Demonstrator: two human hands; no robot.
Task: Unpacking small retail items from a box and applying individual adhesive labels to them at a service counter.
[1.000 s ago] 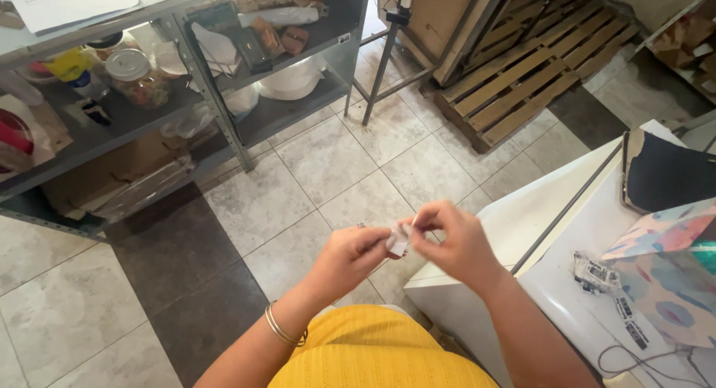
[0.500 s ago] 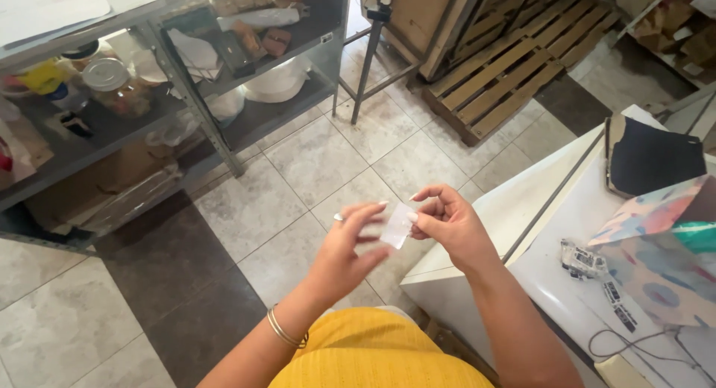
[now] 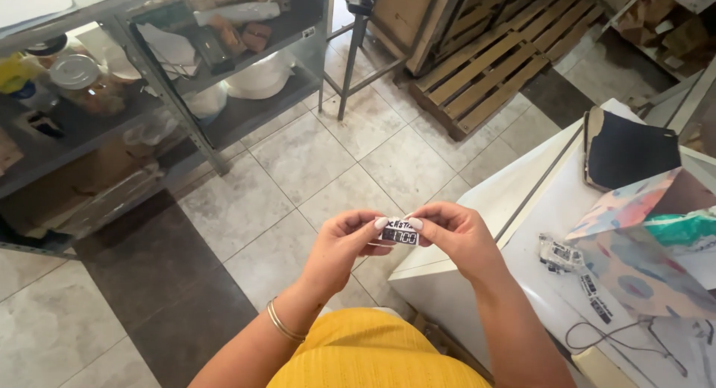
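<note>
head view: looking down at two hands over a tiled floor [image 3: 298, 164], beside a white counter [image 3: 514, 201].
left hand [image 3: 339, 250]: thumb and fingers pinched together on the left end of a small label [image 3: 397, 233]; gold bangle [image 3: 282, 322] at the wrist.
right hand [image 3: 456, 235]: thumb and forefinger clamped on the right end of the same label.
label: small white tag with dark print, held flat between both hands, just left of the counter's near corner, above the floor.
hidden: label's ends covered by fingertips; lower fingers of both hands curled out of sight.
cut off: forearms and yellow garment [image 3: 373, 358] run out of the bottom edge; counter cut by the right edge.
hard to make out: small printed tags [image 3: 561, 254] lying on the counter, too small to tell apart; thin dark cord [image 3: 597, 332] near the counter's front.
on the counter: dark pouch [image 3: 630, 153] at the far end, patterned paper bag [image 3: 641, 246] nearer.
left of the counter: metal shelving [image 3: 149, 82] with jars, bowls and packets.
beyond the counter: wooden pallet [image 3: 492, 60] on the floor, metal stand legs [image 3: 350, 67] to its left.
floor: pale square tiles with a dark strip in front of the shelving.
</note>
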